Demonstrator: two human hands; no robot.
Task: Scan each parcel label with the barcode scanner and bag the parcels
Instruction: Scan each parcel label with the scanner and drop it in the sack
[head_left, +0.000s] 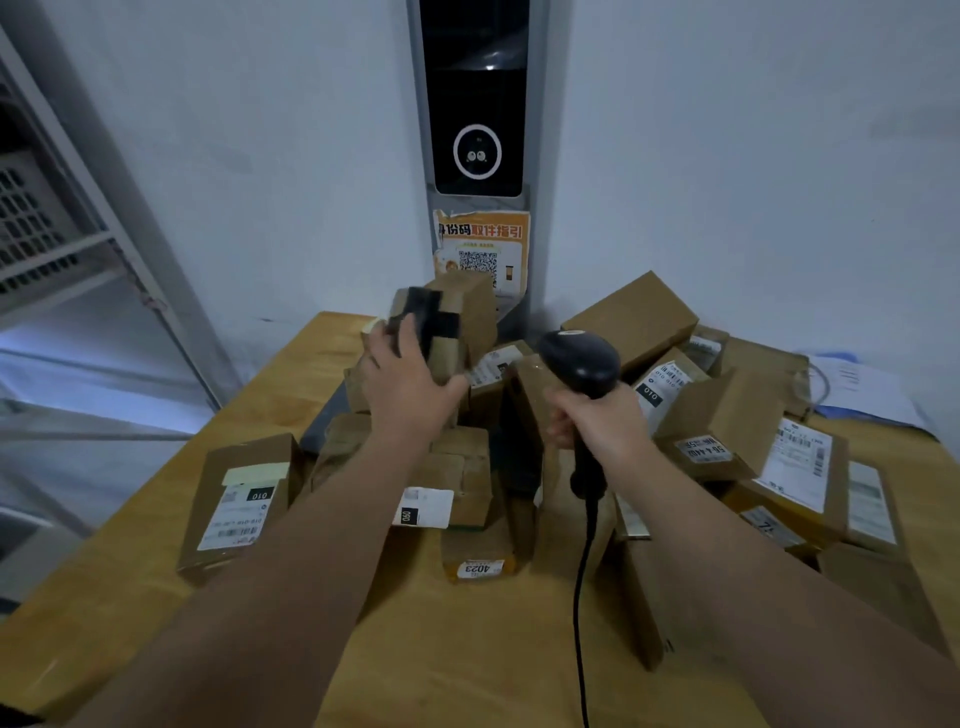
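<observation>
Left hand (410, 379) gripped a small taped box (447, 322), raised above the heap on the counter (467, 649). Right hand (597, 415) clasped the scanner (582, 358). Box looked light, stiff; best held by its sides.

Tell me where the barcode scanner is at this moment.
In the head view, the barcode scanner is right of centre, gripped by the right hand above the pile of parcels, beside the raised parcel that the left hand holds.
</observation>
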